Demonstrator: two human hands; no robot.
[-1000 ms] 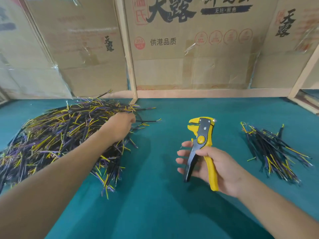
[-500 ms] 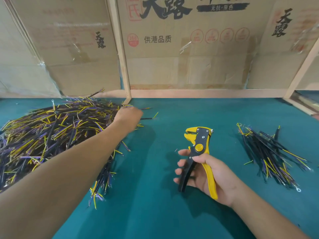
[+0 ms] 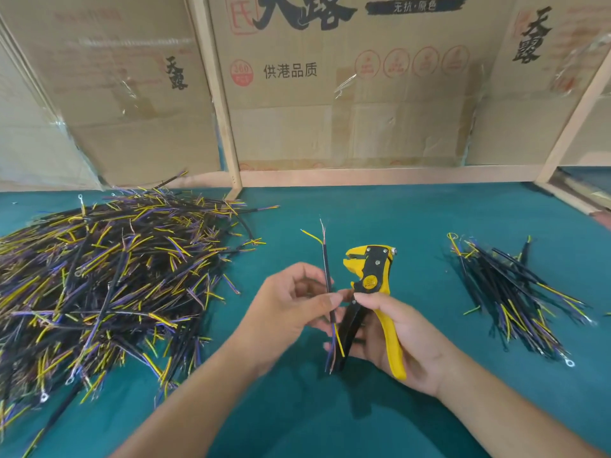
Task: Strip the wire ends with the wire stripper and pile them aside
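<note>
Teal felt bench [image 3: 429, 219], cardboard sheets w/ black printed characters [image 3: 330, 94] taped behind a wood frame as backdrop.

Step in hand, by my read: feed stage. One wire picked, not yet in the tool.

- Left hand [image 3: 291, 302]: thumb + forefinger pinch a single black-jacketed wire [image 3: 327, 276] roughly mid-length, held near upright. Top end splits into a yellow lead and a thin bare-looking strand; bottom end fans into yellow/purple leads in front of the right-hand fingers.
- Right hand [image 3: 400, 338]: wrapped round the handles of the yellow/black wire stripper [image 3: 372, 276], head pointing up and away. Handles look unsqueezed; the head's mouth looks slightly parted, can't tell more.
- Wire sits just left of the stripper head, not in it.

Next move calls for: pick one lead, align its tip into the stripper mouth from the left, only the tip in, then squeeze. Other leads need to stay clear of the mouth. Which ends are already stripped: too small to tell.

Containers: none in view. Just two loose heaps on the felt.
- Big pile [image 3: 109, 276] left: black cables w/ yellow/purple leads, some ring terminals. Prob. the input stock.
- Small pile [image 3: 509, 292] right, well apart from the hands: same cable type, a ring terminal at its near end. Prob. the done stack, so the wire likely goes there after.
</note>
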